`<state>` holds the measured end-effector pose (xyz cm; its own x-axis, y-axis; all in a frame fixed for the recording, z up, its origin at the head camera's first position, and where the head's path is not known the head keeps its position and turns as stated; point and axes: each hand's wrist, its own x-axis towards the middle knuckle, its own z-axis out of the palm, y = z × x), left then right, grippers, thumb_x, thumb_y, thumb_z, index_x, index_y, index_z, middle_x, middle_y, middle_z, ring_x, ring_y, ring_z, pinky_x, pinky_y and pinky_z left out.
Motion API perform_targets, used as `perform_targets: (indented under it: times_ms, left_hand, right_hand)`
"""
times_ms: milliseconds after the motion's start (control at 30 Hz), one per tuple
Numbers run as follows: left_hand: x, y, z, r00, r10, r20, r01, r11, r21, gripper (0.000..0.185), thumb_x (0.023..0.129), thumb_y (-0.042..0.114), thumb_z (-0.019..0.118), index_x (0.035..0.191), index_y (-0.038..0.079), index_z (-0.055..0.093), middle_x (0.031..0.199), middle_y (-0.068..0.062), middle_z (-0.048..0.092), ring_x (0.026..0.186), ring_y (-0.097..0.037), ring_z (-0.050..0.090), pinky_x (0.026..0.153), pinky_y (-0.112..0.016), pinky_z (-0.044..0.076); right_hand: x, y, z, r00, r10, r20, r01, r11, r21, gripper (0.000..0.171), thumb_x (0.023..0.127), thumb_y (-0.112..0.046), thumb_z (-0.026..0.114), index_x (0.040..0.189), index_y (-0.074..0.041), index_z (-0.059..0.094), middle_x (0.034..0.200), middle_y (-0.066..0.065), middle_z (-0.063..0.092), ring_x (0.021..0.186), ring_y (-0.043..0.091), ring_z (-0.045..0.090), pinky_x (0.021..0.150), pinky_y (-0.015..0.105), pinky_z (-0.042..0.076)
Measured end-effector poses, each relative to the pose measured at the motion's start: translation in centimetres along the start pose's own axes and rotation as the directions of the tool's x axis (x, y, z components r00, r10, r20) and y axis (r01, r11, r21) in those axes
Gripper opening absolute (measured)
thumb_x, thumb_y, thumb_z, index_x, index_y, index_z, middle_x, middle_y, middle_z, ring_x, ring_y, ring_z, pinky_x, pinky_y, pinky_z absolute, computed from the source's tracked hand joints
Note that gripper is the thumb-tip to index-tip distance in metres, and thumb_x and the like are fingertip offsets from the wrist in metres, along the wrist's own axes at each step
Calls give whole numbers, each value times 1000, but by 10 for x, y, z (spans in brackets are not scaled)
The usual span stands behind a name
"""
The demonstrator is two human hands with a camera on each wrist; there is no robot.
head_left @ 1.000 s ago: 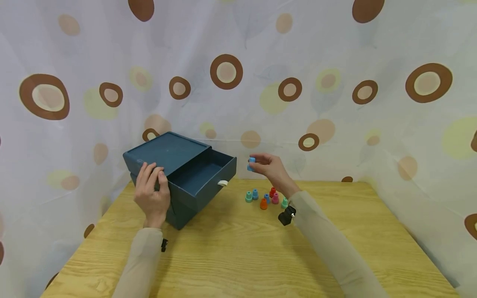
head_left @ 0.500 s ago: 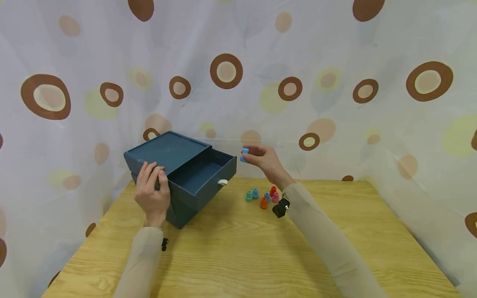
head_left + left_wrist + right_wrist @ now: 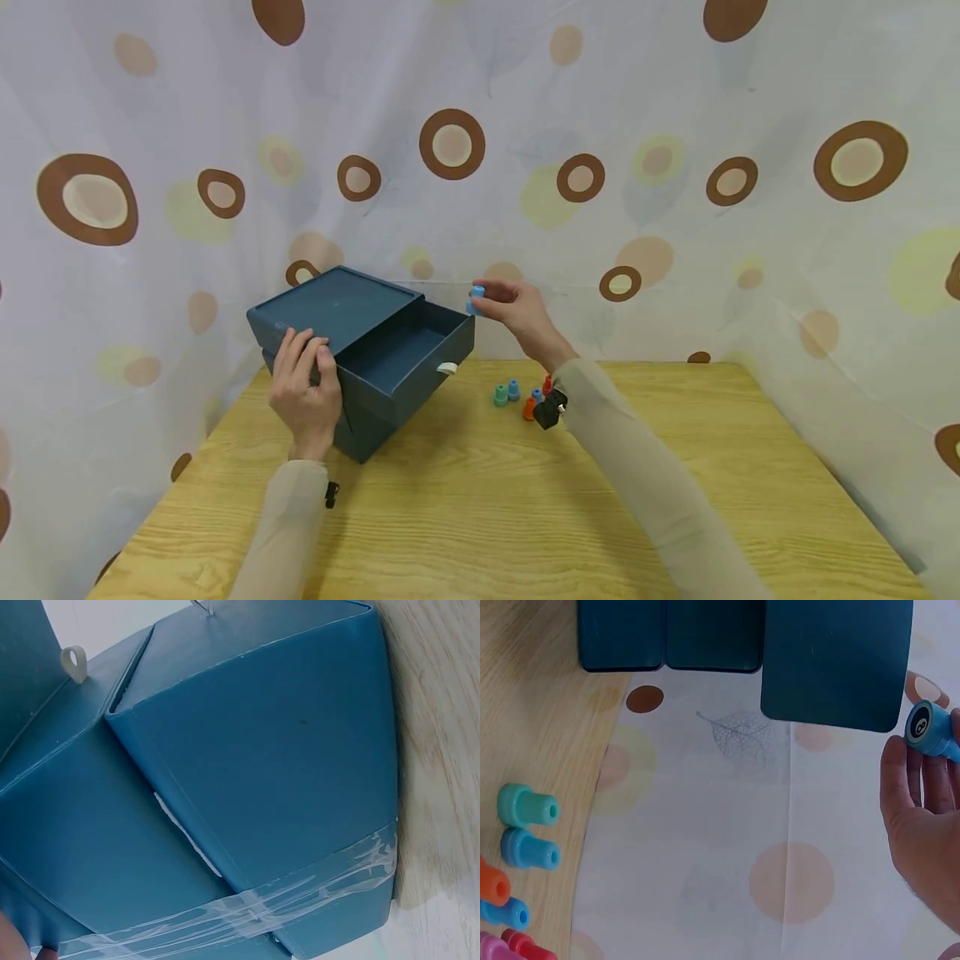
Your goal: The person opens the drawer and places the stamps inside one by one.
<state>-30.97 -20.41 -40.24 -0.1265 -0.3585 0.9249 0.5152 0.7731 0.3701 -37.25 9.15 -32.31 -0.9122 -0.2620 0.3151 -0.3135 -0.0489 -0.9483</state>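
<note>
My right hand (image 3: 521,315) pinches a small light-blue toy stamp (image 3: 476,301) between thumb and fingertips, close to the far right corner of the pulled-out drawer. In the right wrist view, the held stamp (image 3: 922,724) shows a round black-and-white printed end. My left hand (image 3: 306,398) rests against the dark blue drawer box (image 3: 337,307), fingers lying over its top edge. The upper drawer (image 3: 423,396) stands pulled out, with a white pull tab (image 3: 447,368) on its front; no stamp shows in the visible part of its inside.
Several stamps stand on the wooden table (image 3: 465,517), among them a green one (image 3: 501,396), a blue one (image 3: 513,389) and an orange one (image 3: 529,409); my right wrist partly covers the group. Clear tape (image 3: 251,915) runs across the box's side. A patterned curtain (image 3: 510,100) hangs behind.
My right hand has moved left and up with the light-blue stamp, from above the stamp group to the drawer's far right corner. The left hand and the box have stayed in place.
</note>
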Motion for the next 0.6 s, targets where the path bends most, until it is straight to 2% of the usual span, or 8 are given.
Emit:
perform_targets:
  times_ms: [267,400,600]
  left_hand:
    - [0,0,-1,1000,-3,-2,3,1000,18,32,93,26,53,93,4,77,108,-15,73,117,-36,63,106,-46,46]
    - [0,0,0,1000,-7,1,7,1000,18,33,94,27,53,93,4,77,108,-15,73,118,-34,63,107,-45,46]
    - [1,1,1,1000,-1,-3,1,1000,13,31,93,25,53,93,5,77,109,-15,73,118,-34,63,106,-46,46]
  right_hand:
    - [8,-6,17,1000,-1,21,1,1000,-8,37,92,-7,66,128,0,62,126,20,63,96,11,65,103,42,50]
    - [13,-10,24,1000,-9,28,10,999,-46,37,92,-9,66,128,-3,62,125,17,63,100,14,65,102,40,50]
    - [20,-15,34,999,-20,37,22,998,-51,34,91,-10,68,124,-4,64,118,14,65,101,19,65,103,47,48]
